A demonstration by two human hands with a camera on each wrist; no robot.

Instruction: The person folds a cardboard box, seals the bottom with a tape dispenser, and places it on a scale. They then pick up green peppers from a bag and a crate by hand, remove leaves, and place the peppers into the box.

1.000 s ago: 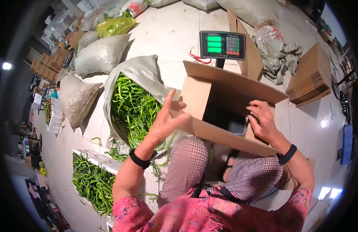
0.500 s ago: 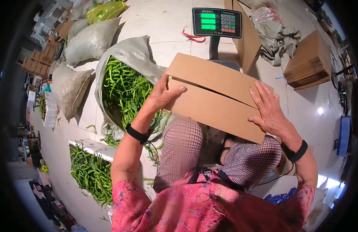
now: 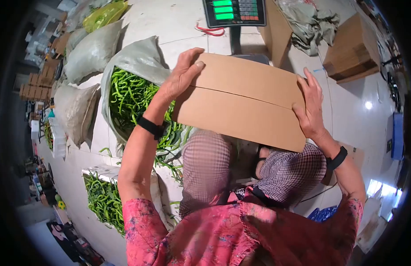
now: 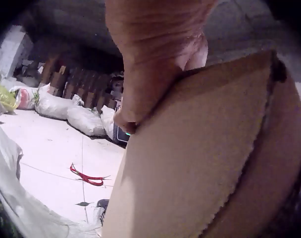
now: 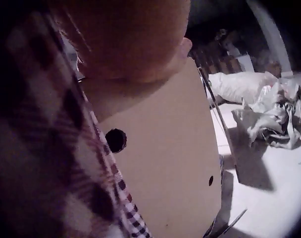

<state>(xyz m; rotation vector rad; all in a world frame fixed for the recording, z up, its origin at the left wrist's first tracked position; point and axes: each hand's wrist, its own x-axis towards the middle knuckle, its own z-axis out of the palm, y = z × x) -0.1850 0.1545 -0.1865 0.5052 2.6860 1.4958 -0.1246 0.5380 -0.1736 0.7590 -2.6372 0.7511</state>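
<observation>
A brown cardboard box (image 3: 241, 104) is in front of the knees in the head view, its two top flaps folded in so their edges meet along a seam. My left hand (image 3: 184, 76) grips the far left corner, thumb on the upper flap and fingers over the edge. My right hand (image 3: 311, 108) holds the right end, its thumb at the flap edge and fingers along the side. In the right wrist view, the box's end wall (image 5: 165, 153) shows round holes. The left wrist view shows the box's corrugated edge (image 4: 239, 171) below the left hand (image 4: 150, 64).
Beyond the box stands a scale display (image 3: 234, 11). Left are an open sack of green peppers (image 3: 132, 95), full sacks (image 3: 92, 53) and a white foam box of peppers (image 3: 103, 199). A stack of flat cardboard (image 3: 352, 51) and a crumpled sack (image 3: 305, 29) lie right.
The box's open flaps have been folded down over its opening and now meet at a seam. The left hand has shifted to the far left corner. The head view has tilted lower.
</observation>
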